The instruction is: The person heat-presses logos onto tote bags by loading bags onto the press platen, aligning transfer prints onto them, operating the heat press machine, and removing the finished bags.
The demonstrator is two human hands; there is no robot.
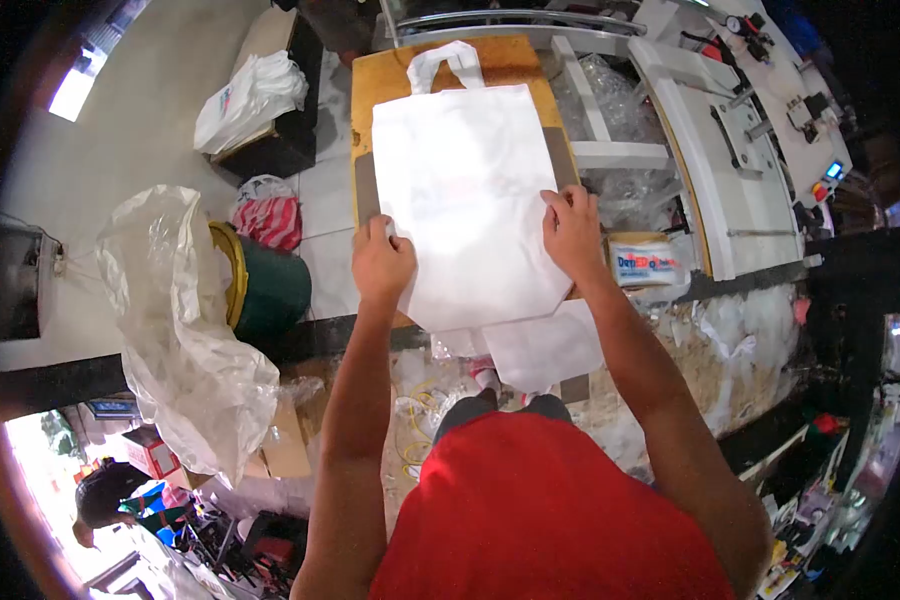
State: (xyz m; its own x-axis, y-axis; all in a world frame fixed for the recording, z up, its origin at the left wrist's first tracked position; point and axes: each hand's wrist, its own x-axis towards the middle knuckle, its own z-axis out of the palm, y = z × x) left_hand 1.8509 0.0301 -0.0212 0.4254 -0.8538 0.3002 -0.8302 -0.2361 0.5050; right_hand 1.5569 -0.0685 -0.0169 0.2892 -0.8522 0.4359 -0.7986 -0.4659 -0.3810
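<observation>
A white tote bag (465, 200) lies flat in front of me, its looped handle (445, 62) pointing away. Faint printing shows through near its middle. Under it is a worn yellow-brown board (370, 75) with a grey panel (365, 180) showing at both sides. My left hand (383, 265) grips the bag's left edge low down, fingers curled. On the opposite edge, slightly higher, my right hand (573, 235) pinches the fabric between thumb and fingers. Below the bag's bottom edge hangs another piece of white fabric (547, 350).
To the left stand a dark green bin (273, 290) with a yellow rim and a large crumpled plastic sheet (185, 310). White bags (255, 95) are piled on a dark box further back. A white machine frame (710, 170) and a printed pack (645, 265) are at right.
</observation>
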